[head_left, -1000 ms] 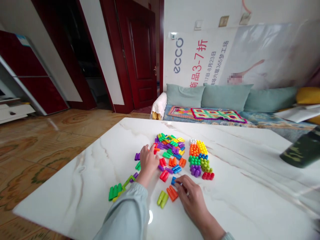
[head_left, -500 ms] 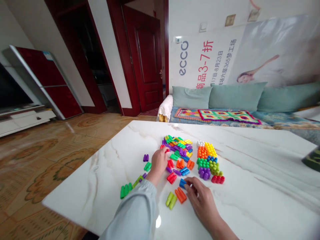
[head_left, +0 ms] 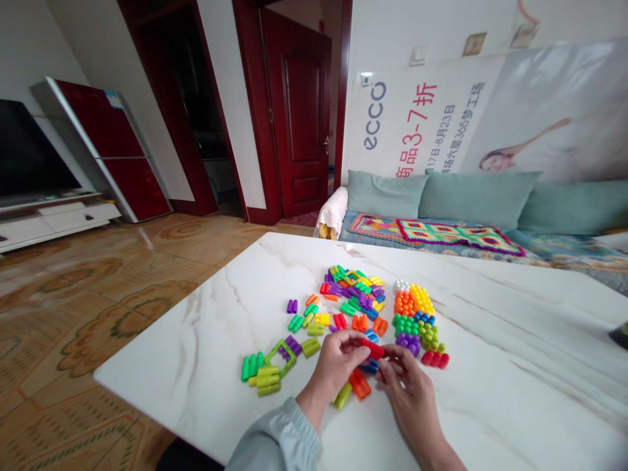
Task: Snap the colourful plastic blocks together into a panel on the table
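Note:
My left hand (head_left: 337, 360) and my right hand (head_left: 406, 383) meet over the table, fingers closed on a red plastic toy block (head_left: 373, 348) between them. Directly below, partly covered by the hands, lie a blue block (head_left: 369, 366), an orange block (head_left: 360, 384) and a lime-green block (head_left: 343, 396). Left of my hands are a green block (head_left: 252, 366), a lime square frame (head_left: 281, 358) and lime blocks (head_left: 267, 381). Beyond them is a mixed pile of coloured blocks (head_left: 354, 288). To the right, blocks stand grouped by colour, with purple (head_left: 408, 343) and red ones (head_left: 435, 358) nearest.
The white marble-patterned table (head_left: 196, 366) has its left edge over a tiled floor (head_left: 122, 294). A sofa (head_left: 441, 242) with pillows stands behind it. A dark object (head_left: 620, 335) sits at the far right of the table.
My left hand has come back from the pile toward my right hand, and both now hold a red block. The blue block has left my right fingers and lies below. The view has shifted slightly left.

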A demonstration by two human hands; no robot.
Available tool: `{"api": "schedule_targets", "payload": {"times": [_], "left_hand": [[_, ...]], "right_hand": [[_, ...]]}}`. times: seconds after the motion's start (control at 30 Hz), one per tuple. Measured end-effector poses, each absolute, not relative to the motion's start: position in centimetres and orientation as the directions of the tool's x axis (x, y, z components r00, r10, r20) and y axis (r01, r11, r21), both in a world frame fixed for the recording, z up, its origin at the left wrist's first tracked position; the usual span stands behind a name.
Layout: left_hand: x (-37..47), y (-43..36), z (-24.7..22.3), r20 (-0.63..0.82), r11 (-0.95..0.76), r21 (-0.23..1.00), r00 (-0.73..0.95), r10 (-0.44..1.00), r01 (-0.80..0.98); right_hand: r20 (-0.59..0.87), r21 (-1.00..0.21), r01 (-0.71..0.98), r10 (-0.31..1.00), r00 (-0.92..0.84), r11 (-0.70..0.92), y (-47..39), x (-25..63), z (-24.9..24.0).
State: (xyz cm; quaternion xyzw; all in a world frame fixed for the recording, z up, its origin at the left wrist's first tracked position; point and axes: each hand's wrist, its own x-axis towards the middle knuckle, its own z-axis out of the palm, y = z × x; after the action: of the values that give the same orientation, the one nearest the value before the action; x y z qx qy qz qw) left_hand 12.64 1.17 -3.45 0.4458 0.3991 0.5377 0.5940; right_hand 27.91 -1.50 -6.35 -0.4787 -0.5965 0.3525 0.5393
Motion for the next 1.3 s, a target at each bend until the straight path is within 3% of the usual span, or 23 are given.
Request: {"api": "schedule_targets", "payload": {"times": [0.27, 0.6, 0.9, 1.07, 1.17, 1.3], "left_hand": [[13.0, 0.8, -3.5, 0.028, 0.002, 0.973, 0.128, 0.991, -0.23], [12.8, 1.1, -3.6, 0.057, -0.047, 0.984, 0.052, 0.997, -0.174], [12.5, 0.9, -3.3, 0.19, -0.183, 0.981, 0.134, 0.973, -0.06], [12.8, 0.6, -3.1, 0.223, -0.219, 0.975, 0.199, 0.954, -0.042], [12.8, 0.8, -3.3, 0.236, -0.233, 0.972, 0.195, 0.952, -0.036], [12.2, 1.6, -3.8, 0.188, -0.185, 0.982, 0.067, 0.98, -0.044]], "right_hand": [[0.368, -0.927, 0.138, 0.918, 0.147, 0.35, -1.8, 28.1, -6.0], [0.369, -0.918, 0.139, 0.928, -0.048, 0.372, -2.3, 27.3, -5.4], [0.482, -0.788, 0.419, 0.875, -0.038, 0.452, -2.2, 27.8, -5.2], [0.523, -0.738, 0.46, 0.849, -0.072, 0.494, -2.5, 27.6, -5.0], [0.568, -0.716, 0.499, 0.823, 0.011, 0.488, -2.6, 28.2, -4.9], [0.63, -0.697, 0.617, 0.722, 0.285, 0.365, -2.9, 31.7, -4.8]]}}
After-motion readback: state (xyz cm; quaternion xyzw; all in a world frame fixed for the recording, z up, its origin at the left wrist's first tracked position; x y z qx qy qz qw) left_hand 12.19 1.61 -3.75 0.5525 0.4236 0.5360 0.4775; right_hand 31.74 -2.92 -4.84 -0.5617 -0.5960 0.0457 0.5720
